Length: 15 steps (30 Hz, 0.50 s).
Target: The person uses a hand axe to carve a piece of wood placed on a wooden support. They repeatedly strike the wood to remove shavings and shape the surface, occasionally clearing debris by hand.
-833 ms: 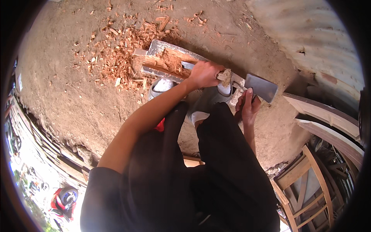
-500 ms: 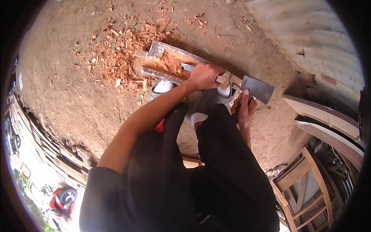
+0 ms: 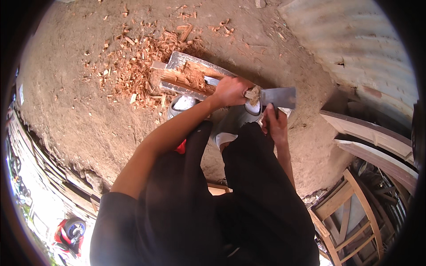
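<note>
My left hand (image 3: 231,91) is wrapped round a chisel whose steel blade (image 3: 211,81) points left into a hollow in the wooden block (image 3: 213,67). Its frayed, mushroomed handle end (image 3: 253,95) sticks out on the right of the fist. My right hand (image 3: 276,125) grips a cleaver-like tool with a broad flat metal blade (image 3: 280,97). That blade lies right at the chisel's handle end; whether they touch I cannot tell. The cleaver's own handle is mostly hidden by the fingers. The block is painted pale outside and raw reddish wood inside.
My grey shoes (image 3: 235,119) stand against the block's near side. Reddish wood chips (image 3: 133,75) cover the dirt ground beyond and left. Corrugated metal sheet (image 3: 350,35) rises at the far right. Boards (image 3: 368,133) and a wooden chair frame (image 3: 346,208) stand at the right.
The cleaver's blade has swung left and slightly up, from apart from the chisel's handle end to right beside it. My left hand stays on the chisel with little movement.
</note>
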Available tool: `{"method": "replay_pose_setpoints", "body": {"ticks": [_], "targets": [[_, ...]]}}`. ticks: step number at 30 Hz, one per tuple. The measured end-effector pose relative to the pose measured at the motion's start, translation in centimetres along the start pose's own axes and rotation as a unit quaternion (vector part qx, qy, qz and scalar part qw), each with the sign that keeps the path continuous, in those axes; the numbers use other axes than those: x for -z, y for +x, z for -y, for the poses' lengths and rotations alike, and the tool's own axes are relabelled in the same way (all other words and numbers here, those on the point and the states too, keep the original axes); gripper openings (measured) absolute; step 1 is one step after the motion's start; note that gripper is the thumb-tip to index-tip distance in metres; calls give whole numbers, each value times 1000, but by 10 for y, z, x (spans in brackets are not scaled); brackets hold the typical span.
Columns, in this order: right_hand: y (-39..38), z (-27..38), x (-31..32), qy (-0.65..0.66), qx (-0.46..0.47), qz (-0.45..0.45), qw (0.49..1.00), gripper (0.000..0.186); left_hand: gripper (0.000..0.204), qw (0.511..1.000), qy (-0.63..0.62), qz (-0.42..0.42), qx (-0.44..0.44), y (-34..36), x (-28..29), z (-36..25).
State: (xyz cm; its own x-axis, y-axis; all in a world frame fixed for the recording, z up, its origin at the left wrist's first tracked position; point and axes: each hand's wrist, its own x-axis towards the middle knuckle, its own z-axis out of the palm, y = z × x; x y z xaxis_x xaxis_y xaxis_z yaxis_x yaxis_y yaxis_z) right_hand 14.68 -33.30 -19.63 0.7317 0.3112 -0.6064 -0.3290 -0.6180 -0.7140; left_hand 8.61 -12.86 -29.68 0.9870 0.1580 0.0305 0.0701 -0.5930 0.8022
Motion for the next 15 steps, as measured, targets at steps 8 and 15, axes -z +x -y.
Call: {"method": "replay_pose_setpoints", "body": {"ticks": [8,15], "targets": [[-7,-13,-13,-72,45,9,996,48,24,999,8,32,4,3,-3,-5],[-11,-2,-14,135,-14,-133,982,47,26,998,23,55,17,1,-3,-2]]}}
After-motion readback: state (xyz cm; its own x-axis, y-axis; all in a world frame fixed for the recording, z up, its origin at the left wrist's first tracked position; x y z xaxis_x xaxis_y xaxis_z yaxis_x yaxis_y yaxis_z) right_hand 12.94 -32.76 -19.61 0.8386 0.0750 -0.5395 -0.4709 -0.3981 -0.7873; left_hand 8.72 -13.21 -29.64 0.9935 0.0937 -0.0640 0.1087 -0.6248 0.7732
